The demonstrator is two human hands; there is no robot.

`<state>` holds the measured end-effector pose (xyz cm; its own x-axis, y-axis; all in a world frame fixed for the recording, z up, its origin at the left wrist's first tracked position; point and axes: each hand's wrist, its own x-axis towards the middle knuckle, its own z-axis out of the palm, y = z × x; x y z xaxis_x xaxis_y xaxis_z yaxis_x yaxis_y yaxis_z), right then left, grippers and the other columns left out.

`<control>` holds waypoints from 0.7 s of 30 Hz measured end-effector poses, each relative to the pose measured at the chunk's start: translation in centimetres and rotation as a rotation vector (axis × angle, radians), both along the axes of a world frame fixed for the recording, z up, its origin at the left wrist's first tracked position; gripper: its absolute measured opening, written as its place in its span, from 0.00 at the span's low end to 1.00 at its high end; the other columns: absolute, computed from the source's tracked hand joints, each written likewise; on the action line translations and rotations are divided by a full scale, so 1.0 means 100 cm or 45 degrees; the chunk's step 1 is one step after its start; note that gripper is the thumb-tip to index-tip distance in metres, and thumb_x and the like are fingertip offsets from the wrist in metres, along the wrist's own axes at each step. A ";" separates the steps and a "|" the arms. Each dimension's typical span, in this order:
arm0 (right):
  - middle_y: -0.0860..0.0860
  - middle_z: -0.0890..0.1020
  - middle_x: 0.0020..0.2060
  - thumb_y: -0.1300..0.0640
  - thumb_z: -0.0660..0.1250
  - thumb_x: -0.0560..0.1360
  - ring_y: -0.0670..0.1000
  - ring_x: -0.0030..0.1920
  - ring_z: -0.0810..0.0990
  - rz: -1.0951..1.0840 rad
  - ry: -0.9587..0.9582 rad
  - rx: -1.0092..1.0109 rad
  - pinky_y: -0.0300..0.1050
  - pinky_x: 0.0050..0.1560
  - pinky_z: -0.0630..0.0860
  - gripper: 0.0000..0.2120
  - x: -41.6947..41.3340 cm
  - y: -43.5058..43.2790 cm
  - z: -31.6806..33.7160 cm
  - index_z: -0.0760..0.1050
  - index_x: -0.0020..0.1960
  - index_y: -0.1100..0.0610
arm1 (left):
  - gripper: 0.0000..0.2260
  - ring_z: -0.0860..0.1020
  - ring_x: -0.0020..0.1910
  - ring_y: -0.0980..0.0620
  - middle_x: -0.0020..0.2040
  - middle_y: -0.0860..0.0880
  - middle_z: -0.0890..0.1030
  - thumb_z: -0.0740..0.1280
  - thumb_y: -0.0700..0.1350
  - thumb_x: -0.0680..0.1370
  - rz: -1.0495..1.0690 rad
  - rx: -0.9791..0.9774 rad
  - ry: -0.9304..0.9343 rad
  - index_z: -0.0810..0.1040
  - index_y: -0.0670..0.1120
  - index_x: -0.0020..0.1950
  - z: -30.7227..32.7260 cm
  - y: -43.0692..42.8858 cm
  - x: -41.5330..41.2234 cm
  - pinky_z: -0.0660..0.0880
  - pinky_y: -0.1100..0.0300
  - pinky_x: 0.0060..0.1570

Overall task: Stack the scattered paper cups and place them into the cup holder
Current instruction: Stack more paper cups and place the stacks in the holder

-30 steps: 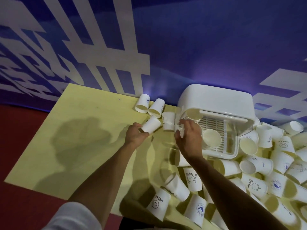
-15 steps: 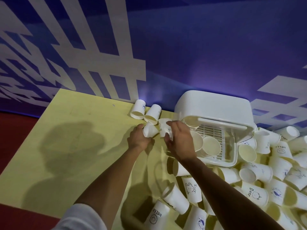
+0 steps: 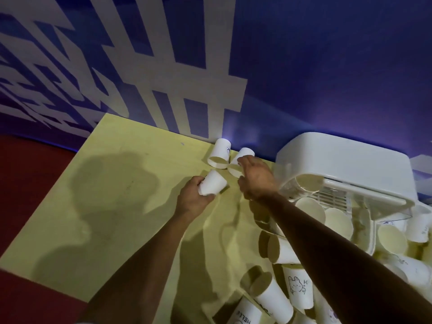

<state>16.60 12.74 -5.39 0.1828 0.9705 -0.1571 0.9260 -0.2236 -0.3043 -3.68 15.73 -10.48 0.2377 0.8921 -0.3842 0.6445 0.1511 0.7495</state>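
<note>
A blue wall (image 3: 327,66) crossed by broad white bars is being seen behind everything, and the yellow counter (image 3: 117,206) is being butted against it, with red floor (image 3: 28,183) showing along the counter's left edge.

The white cup holder (image 3: 346,164) is being kept at the far right of the counter, against the wall. Its open front is being crowded by paper cups whose mouths are turned toward the camera. A heap of paper cups (image 3: 273,300) is being left on its sides over the near right of the counter, one of them printed with a rabbit (image 3: 297,286). This heap is being crossed by the right forearm.

Left of the holder, a wall cup (image 3: 219,153) is lying on its side at the foot of the wall, touching a second cup (image 3: 242,157). The right grip (image 3: 256,178) is being laid over that second cup, with the fingers on its side and the thumb near its mouth. Whether the cup is actually being clasped cannot be told.

A held cup (image 3: 212,185) is being clasped, tilted, by the curled fingers of the left grip (image 3: 191,199). It is just in front of the two cups at the wall, apart from them, and well left of the holder.
</note>
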 end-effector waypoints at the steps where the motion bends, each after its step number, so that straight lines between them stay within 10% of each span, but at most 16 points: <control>1: 0.54 0.73 0.68 0.60 0.67 0.73 0.58 0.67 0.71 0.036 -0.019 -0.004 0.49 0.68 0.66 0.27 0.000 0.007 -0.004 0.69 0.71 0.56 | 0.28 0.79 0.53 0.46 0.57 0.50 0.80 0.74 0.52 0.66 0.019 -0.004 -0.006 0.75 0.48 0.65 0.001 0.002 -0.005 0.76 0.51 0.54; 8: 0.55 0.57 0.78 0.63 0.69 0.70 0.59 0.78 0.53 0.115 -0.218 -0.182 0.55 0.75 0.59 0.36 -0.005 0.031 -0.033 0.60 0.76 0.54 | 0.29 0.80 0.50 0.45 0.54 0.51 0.81 0.70 0.56 0.62 0.097 -0.038 -0.008 0.75 0.50 0.62 -0.001 0.008 -0.022 0.78 0.48 0.54; 21: 0.56 0.63 0.75 0.59 0.80 0.66 0.61 0.73 0.60 0.264 -0.562 -0.182 0.54 0.70 0.67 0.44 -0.008 0.030 -0.039 0.60 0.75 0.52 | 0.29 0.80 0.50 0.47 0.54 0.51 0.81 0.70 0.56 0.63 0.086 -0.052 -0.040 0.75 0.49 0.63 0.008 0.004 -0.023 0.78 0.50 0.51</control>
<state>15.77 15.77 -9.27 0.0672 0.9679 -0.2423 0.9887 -0.0320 0.1464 -5.95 16.17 -9.70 0.1902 0.8903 -0.4138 0.6079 0.2241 0.7617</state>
